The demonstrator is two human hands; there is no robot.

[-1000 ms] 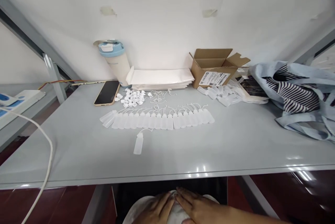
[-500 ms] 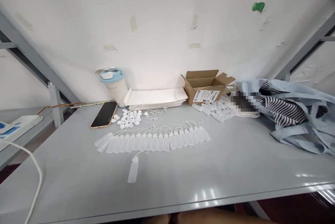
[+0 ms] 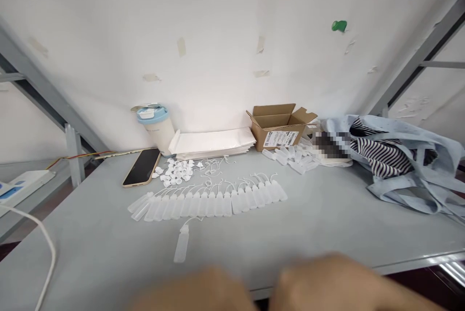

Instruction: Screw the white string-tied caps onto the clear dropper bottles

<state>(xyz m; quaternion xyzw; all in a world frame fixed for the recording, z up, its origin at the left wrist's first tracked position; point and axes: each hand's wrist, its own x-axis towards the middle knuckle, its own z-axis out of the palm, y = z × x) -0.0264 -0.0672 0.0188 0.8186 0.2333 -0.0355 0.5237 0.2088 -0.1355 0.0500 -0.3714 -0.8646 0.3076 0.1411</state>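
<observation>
My left hand [image 3: 198, 294] and my right hand [image 3: 334, 282] come in blurred at the bottom edge, and their fingers cannot be made out. Nearest to the left one, a single translucent plastic bottle [image 3: 181, 245] with a thin white tube lies on the table. Behind it a row of similar small flat bottles [image 3: 203, 204] lies side by side, their tubes pointing to the wall. White caps [image 3: 177, 171] are heaped behind the row at left. Loose thin tubes [image 3: 212, 167] lie beside them. Several uncapped bottles [image 3: 290, 157] are piled at right.
On the grey table [image 3: 327, 226] stand a tumbler [image 3: 159, 132] with a blue lid and an open cardboard box [image 3: 279, 132]. A phone [image 3: 142, 167], a stack of white envelopes [image 3: 214, 142] and a light-blue bag [image 3: 410, 156] also lie there. A white cable [image 3: 51, 248] hangs at left.
Both hands have risen from below the table's edge into view at the bottom. The camera view has shifted slightly; the bottles, caps and tubes lie as before.
</observation>
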